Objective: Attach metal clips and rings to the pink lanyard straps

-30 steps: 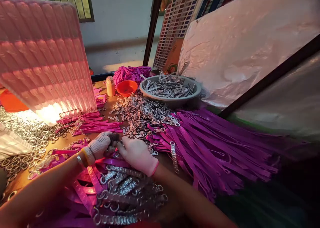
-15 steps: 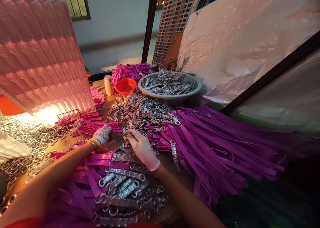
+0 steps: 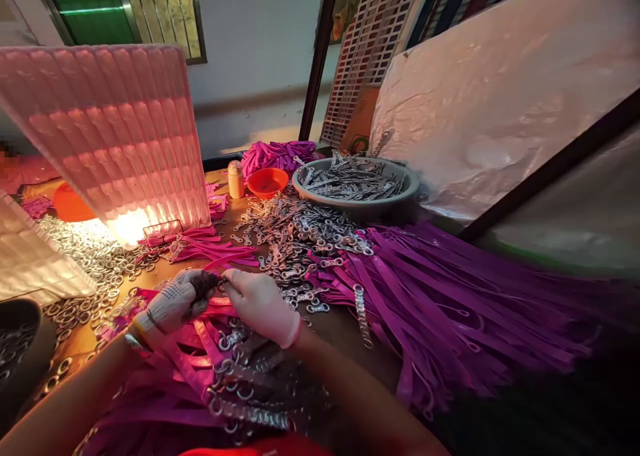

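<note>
My left hand (image 3: 176,301), in a dotted white glove, is closed around a purple strap (image 3: 206,284) that is dark and partly hidden by the fingers. Against it, my right hand (image 3: 263,303), in a thin white glove, pinches at the strap's end; whatever small piece sits in that pinch is hidden. Below both hands spreads a pile of purple straps (image 3: 170,369), with chain-like metal strips (image 3: 250,409) and rings lying on it. Just beyond lie more pink-purple straps (image 3: 220,251) and a heap of small metal links (image 3: 300,226).
A grey basin (image 3: 350,206) full of metal strips stands at the back, beside an orange bowl (image 3: 269,184) and a small bottle (image 3: 235,180). Long purple straps (image 3: 450,316) fan out right. Left are a lit pink corrugated panel (image 3: 125,129), loose rings (image 3: 95,269) and a dark tub (image 3: 43,349).
Both hands have come together nearer to me; the left has closed on a purple strap and the right has moved left to meet it. The view has swung slightly left.
</note>
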`<state>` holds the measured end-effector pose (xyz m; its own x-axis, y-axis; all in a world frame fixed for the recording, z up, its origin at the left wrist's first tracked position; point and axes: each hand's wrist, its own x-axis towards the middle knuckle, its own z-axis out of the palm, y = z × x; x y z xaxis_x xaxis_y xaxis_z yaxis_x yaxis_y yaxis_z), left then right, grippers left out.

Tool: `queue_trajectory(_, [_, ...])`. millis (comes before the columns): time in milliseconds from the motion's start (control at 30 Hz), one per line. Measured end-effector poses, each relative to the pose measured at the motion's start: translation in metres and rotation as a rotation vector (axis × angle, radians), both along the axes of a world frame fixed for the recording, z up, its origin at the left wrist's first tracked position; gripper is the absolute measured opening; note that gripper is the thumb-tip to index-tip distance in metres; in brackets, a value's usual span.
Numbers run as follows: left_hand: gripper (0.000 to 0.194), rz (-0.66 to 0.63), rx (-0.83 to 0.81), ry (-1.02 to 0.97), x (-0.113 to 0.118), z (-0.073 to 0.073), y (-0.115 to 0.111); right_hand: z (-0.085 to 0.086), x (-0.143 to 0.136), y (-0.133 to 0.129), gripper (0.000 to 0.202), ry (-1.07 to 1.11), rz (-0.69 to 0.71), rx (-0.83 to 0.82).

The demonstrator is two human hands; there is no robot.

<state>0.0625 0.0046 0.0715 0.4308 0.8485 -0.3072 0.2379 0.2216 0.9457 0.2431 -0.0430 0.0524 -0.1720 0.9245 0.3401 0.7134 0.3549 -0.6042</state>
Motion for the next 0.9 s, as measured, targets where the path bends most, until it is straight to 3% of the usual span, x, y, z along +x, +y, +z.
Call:
queue_trajectory(133, [0.021, -0.058, 0.136, 0.095, -0.013, -0.008, -0.021, 0.003, -0.016, -0.012, 0.023, -0.314, -0.023, 0.050])
queue_trajectory(300, [0.005, -0.224, 0.548, 0.273, -0.025, -0.022, -0.027, -0.002, -0.028, -0.025, 0.025, -0.493, -0.010, 0.050])
queue_trajectory(367, [0.006, -0.217, 0.486, 0.231, -0.029, -0.027, -0.031, -0.002, -0.030, -0.028, 0.026, -0.457, -0.016, 0.034])
queue_trajectory(500, [0.021, -0.046, 0.223, 0.070, -0.038, -0.035, -0.042, 0.009, -0.034, -0.031, 0.039, -0.338, 0.034, -0.032])
queue_trajectory(567, [0.021, 0.010, 0.250, 0.037, -0.041, -0.038, -0.049, 0.012, -0.038, -0.032, 0.044, -0.346, 0.033, -0.095])
queue_trajectory(667, [0.018, 0.022, 0.311, 0.092, -0.044, -0.041, -0.057, 0.006, -0.045, -0.033, 0.027, -0.412, -0.005, -0.130])
queue_trajectory(800, [0.017, -0.044, 0.358, 0.174, -0.045, -0.040, -0.063, -0.013, -0.050, -0.037, 0.026, -0.527, 0.051, -0.046])
queue_trajectory(900, [0.017, -0.109, 0.410, 0.203, -0.043, -0.028, -0.060, -0.020, -0.050, -0.038, 0.028, -0.568, 0.093, 0.027])
